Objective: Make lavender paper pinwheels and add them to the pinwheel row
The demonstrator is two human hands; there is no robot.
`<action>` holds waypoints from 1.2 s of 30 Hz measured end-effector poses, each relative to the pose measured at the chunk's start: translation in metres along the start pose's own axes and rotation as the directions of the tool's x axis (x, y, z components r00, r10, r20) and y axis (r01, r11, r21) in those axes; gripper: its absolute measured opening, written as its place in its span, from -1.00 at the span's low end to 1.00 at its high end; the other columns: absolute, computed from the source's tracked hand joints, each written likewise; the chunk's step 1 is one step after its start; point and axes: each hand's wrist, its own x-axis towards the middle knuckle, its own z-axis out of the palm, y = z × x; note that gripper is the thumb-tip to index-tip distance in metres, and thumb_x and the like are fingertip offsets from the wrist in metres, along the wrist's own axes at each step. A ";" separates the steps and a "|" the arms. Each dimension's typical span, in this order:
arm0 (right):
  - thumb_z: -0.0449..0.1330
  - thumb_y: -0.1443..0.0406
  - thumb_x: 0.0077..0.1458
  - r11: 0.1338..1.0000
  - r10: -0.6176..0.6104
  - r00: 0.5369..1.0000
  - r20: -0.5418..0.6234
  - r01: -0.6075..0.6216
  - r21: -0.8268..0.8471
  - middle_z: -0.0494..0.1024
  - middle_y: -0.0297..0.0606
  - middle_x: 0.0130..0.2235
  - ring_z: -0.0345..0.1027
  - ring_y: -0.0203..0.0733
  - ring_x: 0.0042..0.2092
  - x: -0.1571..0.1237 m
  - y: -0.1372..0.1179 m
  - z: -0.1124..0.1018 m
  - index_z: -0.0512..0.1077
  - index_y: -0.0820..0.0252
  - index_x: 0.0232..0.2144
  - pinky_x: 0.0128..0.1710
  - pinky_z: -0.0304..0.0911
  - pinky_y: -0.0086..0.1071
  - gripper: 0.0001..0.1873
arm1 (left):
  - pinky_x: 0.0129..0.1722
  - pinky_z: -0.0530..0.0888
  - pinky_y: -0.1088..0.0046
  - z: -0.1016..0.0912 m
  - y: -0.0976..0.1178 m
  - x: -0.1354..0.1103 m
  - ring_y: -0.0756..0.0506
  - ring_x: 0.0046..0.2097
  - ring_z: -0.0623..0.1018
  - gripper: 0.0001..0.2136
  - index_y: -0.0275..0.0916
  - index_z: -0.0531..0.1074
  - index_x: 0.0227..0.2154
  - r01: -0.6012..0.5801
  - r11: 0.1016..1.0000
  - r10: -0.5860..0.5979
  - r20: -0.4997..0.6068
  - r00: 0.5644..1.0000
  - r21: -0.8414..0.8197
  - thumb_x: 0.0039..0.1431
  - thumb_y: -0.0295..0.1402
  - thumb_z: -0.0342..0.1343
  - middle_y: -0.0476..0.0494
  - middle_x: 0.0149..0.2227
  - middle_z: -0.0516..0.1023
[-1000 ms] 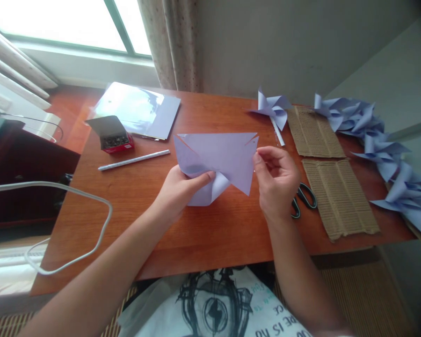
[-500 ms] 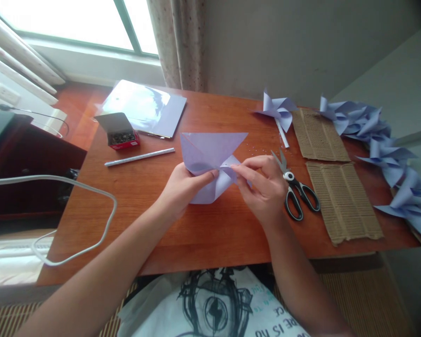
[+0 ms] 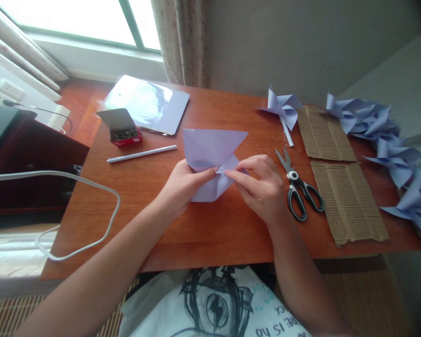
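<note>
A lavender paper pinwheel [image 3: 214, 147], partly folded, is held over the table in front of me. My left hand [image 3: 187, 185] grips it from the left, thumb pressed near its centre. With thumb and fingertips, my right hand [image 3: 261, 185] pinches a folded flap of the same paper close to that centre. The upper part of the sheet stands spread out flat. Fingers hide some of the lower folds. Just right of my right hand lie the scissors [image 3: 294, 180], blades apart, black and white handles towards me.
On the left are an open red box [image 3: 126, 140] of small metal pieces, a rolled paper stick [image 3: 142, 154] and plastic-covered sheets [image 3: 177, 112]. A pinwheel on a stick [image 3: 284, 110], two cardboard pieces [image 3: 349, 206] and several pinwheels [image 3: 368, 114] lie right. A white cable [image 3: 115, 213] crosses the left edge.
My right fingertips have moved slightly left and down, bringing the paper flap in towards the centre by my left thumb. The whole view has shifted a little.
</note>
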 end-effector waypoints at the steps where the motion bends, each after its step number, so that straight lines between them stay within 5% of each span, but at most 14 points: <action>1: 0.23 0.51 0.20 1.000 -0.001 1.000 0.003 0.001 0.001 0.57 -0.23 -0.24 0.38 -0.13 -0.18 0.000 0.000 0.000 0.58 0.06 -0.16 -0.15 0.41 -0.23 -0.72 | -0.16 0.53 0.42 0.000 0.000 0.000 -0.21 -0.13 0.66 -0.66 -0.29 0.66 -0.17 0.001 1.000 -0.001 0.005 1.000 -0.001 -0.07 -0.36 0.46 -0.20 -0.21 0.72; 23: 0.21 0.44 0.23 0.998 0.058 0.996 0.068 -0.056 -0.033 0.58 -0.24 -0.24 0.36 -0.13 -0.17 -0.004 0.006 0.001 0.59 0.00 -0.18 -0.12 0.34 -0.22 -0.75 | -0.27 0.54 0.42 0.005 0.007 -0.004 -0.20 -0.23 0.66 -0.67 -0.30 0.66 -0.26 0.039 0.998 -0.039 0.007 0.999 0.051 -0.12 -0.26 0.49 -0.20 -0.28 0.72; 36: 0.20 0.46 0.19 0.989 0.116 0.991 0.064 -0.121 0.085 0.59 -0.21 -0.25 0.42 -0.09 -0.17 -0.003 -0.002 0.004 0.58 0.06 -0.13 -0.14 0.40 -0.19 -0.72 | -0.34 0.44 0.49 0.004 0.002 -0.002 -0.07 -0.37 0.54 -0.83 -0.30 0.59 -0.42 -0.082 0.966 0.097 -0.052 0.994 0.247 -0.06 -0.34 0.40 -0.05 -0.41 0.64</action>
